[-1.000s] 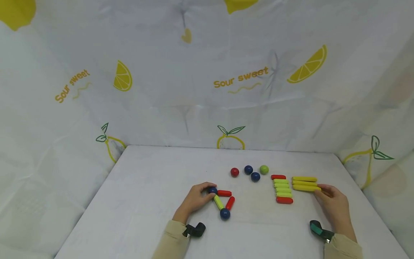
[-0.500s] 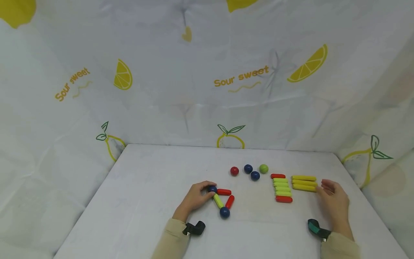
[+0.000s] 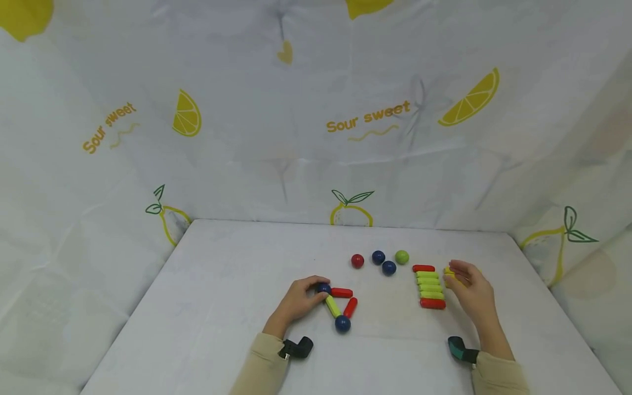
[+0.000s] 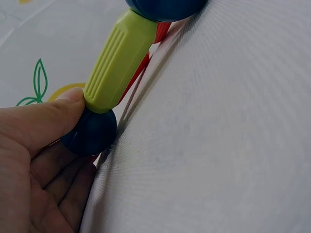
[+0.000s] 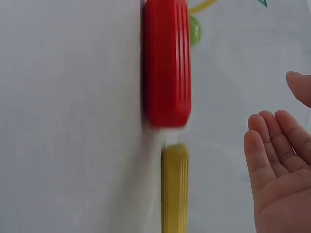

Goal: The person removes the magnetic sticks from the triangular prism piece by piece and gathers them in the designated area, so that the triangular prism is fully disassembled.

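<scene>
My left hand (image 3: 298, 300) pinches a blue ball (image 3: 324, 288) between thumb and fingers. From that ball a lime rod (image 4: 119, 60) runs to a second blue ball (image 3: 343, 323). One red rod (image 3: 342, 293) extends right from the held ball, and another red rod (image 3: 350, 308) slants up from the second ball. Over the yellow rods (image 5: 175, 189) hovers my right hand (image 3: 474, 293), its fingers loosely extended and holding nothing. It hides most of those rods in the head view. Just left of it lies a column of lime rods (image 3: 428, 281) with a red rod (image 3: 432, 303) at the near end.
Toward the back of the white table (image 3: 237, 285) sit a red ball (image 3: 357, 261), two loose blue balls (image 3: 389, 267) and a green ball (image 3: 402, 257). Another red rod (image 3: 423, 268) caps the column's far end. A printed cloth (image 3: 276, 137) hangs behind the table.
My right hand has let go of the nearest yellow rod, lifted away, and moved left over the yellow rods toward the column. The left hand stays on its blue ball.
</scene>
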The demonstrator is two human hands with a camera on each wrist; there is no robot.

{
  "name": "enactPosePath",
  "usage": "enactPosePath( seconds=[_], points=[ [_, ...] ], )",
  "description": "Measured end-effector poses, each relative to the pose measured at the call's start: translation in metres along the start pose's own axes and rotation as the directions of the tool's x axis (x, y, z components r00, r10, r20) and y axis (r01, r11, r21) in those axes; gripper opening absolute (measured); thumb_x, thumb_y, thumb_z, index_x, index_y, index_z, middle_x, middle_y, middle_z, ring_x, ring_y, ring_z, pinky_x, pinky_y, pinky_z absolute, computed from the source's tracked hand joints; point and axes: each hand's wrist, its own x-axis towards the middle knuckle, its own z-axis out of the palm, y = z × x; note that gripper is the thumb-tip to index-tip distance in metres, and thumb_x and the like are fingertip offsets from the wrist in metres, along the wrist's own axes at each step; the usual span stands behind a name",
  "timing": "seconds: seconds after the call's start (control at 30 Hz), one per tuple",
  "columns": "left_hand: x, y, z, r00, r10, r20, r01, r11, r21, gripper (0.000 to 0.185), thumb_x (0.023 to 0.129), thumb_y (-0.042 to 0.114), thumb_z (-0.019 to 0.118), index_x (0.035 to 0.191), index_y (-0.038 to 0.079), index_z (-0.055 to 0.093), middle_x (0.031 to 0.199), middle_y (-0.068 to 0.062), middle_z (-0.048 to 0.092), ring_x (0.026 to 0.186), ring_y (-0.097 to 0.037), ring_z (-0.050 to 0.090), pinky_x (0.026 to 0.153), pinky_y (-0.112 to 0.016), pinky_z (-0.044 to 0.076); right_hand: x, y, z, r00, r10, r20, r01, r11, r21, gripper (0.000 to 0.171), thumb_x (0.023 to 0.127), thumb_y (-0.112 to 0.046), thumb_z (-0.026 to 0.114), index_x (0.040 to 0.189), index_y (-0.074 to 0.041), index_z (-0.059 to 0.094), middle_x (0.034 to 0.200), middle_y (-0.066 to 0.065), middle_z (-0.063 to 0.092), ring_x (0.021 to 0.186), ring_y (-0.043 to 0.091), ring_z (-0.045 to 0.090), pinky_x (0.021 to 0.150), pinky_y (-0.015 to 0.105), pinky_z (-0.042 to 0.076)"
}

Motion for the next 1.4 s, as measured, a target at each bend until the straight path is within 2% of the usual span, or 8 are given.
enactPosePath(
  seconds=[0.1,0.27,0.43,0.6,0.7,0.8,1.03,1.4],
  points=[
    [0.0,-0.001,0.001,1.0,-0.008,0.004,0.008,1.0,0.001,0.033,0.085,0.037,0.057,0.114,0.022,0.059,0.113,0.008,0.061,0.111,-0.01,0.053,0.097,-0.033,0.043,-0.003,-0.009,0.019,0.992,-0.125,0.025,0.124,0.992,0.021,0.049,0.084,-0.043,0.057,0.125,-0.019,0.046,0.119,0.0,0.053,0.107,0.011,0.05,0.08,-0.005,0.034],
    [-0.001,0.001,0.0,1.0,-0.009,0.004,0.009,1.0,-0.008,0.032,0.086,0.034,0.058,0.114,0.021,0.059,0.112,0.008,0.061,0.11,-0.01,0.054,0.097,-0.034,0.043,-0.022,-0.071,0.038,0.951,-0.246,0.185,0.207,0.956,0.208,0.042,0.085,-0.029,0.061,0.12,-0.009,0.049,0.117,0.008,0.055,0.106,0.014,0.052,0.084,0.003,0.04],
    [-0.001,0.001,-0.001,1.0,-0.013,0.009,0.013,1.0,-0.004,0.032,0.086,0.034,0.058,0.115,0.021,0.059,0.111,0.008,0.061,0.11,-0.01,0.054,0.097,-0.034,0.042,-0.039,-0.122,0.057,0.884,-0.234,0.405,0.083,0.93,0.357,0.041,0.085,-0.018,0.062,0.12,-0.003,0.049,0.119,0.018,0.054,0.11,0.027,0.053,0.088,0.021,0.047],
    [-0.002,-0.001,-0.001,1.0,0.009,0.001,-0.009,1.0,0.006,0.033,0.086,0.036,0.057,0.114,0.02,0.06,0.111,0.008,0.061,0.109,-0.01,0.054,0.096,-0.033,0.043,-0.043,-0.14,0.088,0.805,-0.206,0.556,-0.017,0.929,0.369,0.043,0.083,-0.019,0.063,0.121,-0.005,0.049,0.121,0.014,0.055,0.111,0.027,0.054,0.09,0.03,0.048],
    [-0.001,-0.001,-0.001,1.0,0.029,-0.008,-0.029,1.0,0.0,0.033,0.086,0.035,0.057,0.114,0.02,0.06,0.111,0.007,0.062,0.109,-0.01,0.054,0.096,-0.033,0.043,-0.045,-0.143,0.105,0.78,-0.208,0.59,-0.012,0.938,0.347,0.043,0.082,-0.022,0.065,0.119,-0.006,0.052,0.119,0.012,0.057,0.106,0.025,0.056,0.088,0.033,0.049],
    [0.0,-0.001,-0.001,0.999,0.037,-0.009,-0.037,0.999,0.0,0.032,0.086,0.035,0.057,0.115,0.021,0.059,0.112,0.008,0.061,0.109,-0.01,0.054,0.096,-0.033,0.043,-0.049,-0.14,0.121,0.791,-0.195,0.58,0.013,0.953,0.303,0.039,0.079,-0.023,0.067,0.114,-0.01,0.056,0.115,0.007,0.059,0.1,0.02,0.059,0.085,0.033,0.051],
    [0.001,0.0,-0.004,1.0,0.028,-0.005,-0.028,0.999,0.02,0.033,0.086,0.036,0.057,0.114,0.02,0.06,0.111,0.007,0.062,0.109,-0.01,0.055,0.095,-0.033,0.043,-0.057,-0.147,0.133,0.866,-0.15,0.477,0.075,0.982,0.172,0.025,0.075,-0.012,0.068,0.1,-0.017,0.064,0.1,-0.002,0.061,0.09,0.014,0.055,0.082,0.034,0.049],
    [0.001,-0.002,-0.001,1.0,0.028,-0.002,-0.028,1.0,0.004,0.032,0.085,0.036,0.058,0.114,0.021,0.06,0.111,0.008,0.062,0.108,-0.01,0.055,0.095,-0.033,0.044,-0.059,-0.152,0.135,0.902,-0.069,0.426,0.022,0.993,0.114,0.017,0.075,-0.01,0.068,0.092,-0.014,0.065,0.091,0.0,0.06,0.078,0.014,0.049,0.067,0.023,0.044]
  ],
)
